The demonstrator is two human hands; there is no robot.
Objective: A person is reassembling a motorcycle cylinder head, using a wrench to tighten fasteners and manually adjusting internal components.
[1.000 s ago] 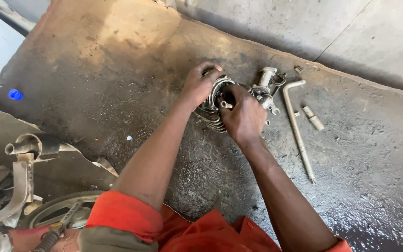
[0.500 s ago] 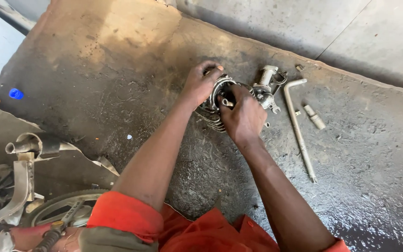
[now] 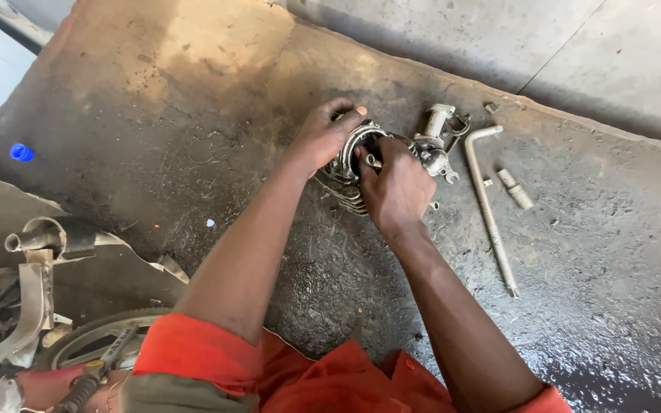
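Here, the person is working on a finned metal cylinder (image 3: pixel 350 172) that is lying on the oily concrete floor (image 3: pixel 193 130), roughly at the centre of the scene and far from the body. The left hand (image 3: pixel 323 138) is wrapping over the cylinder's far-left rim, its grip closed on the part and steadying it. The right hand (image 3: pixel 395 187) is covering the near-right side, fingers curled and pinching a small metal piece (image 3: pixel 374 161) at the cylinder's open bore; the exact shape of that piece is too small to tell.

Just to the right of the cylinder, a cluster of small metal fittings (image 3: pixel 436 141) is lying against it. Further right, an L-shaped socket wrench (image 3: pixel 490 206) is resting on the floor, with a short metal sleeve (image 3: pixel 516 189) just beside it. At the near left, a motorcycle wheel (image 3: pixel 89 344) and a bent exhaust pipe (image 3: pixel 43 237) are showing. A small blue cap (image 3: pixel 21 152) is lying at the far left, well apart from the work.

For good execution of this step, in judgement:
- The left hand should be keeping the cylinder from rolling on its fins.
- The right hand should be working the small piece squarely to the bore, not at an angle.
- Loose fittings should be staying clear of the oily patch, since small parts could slip from view.
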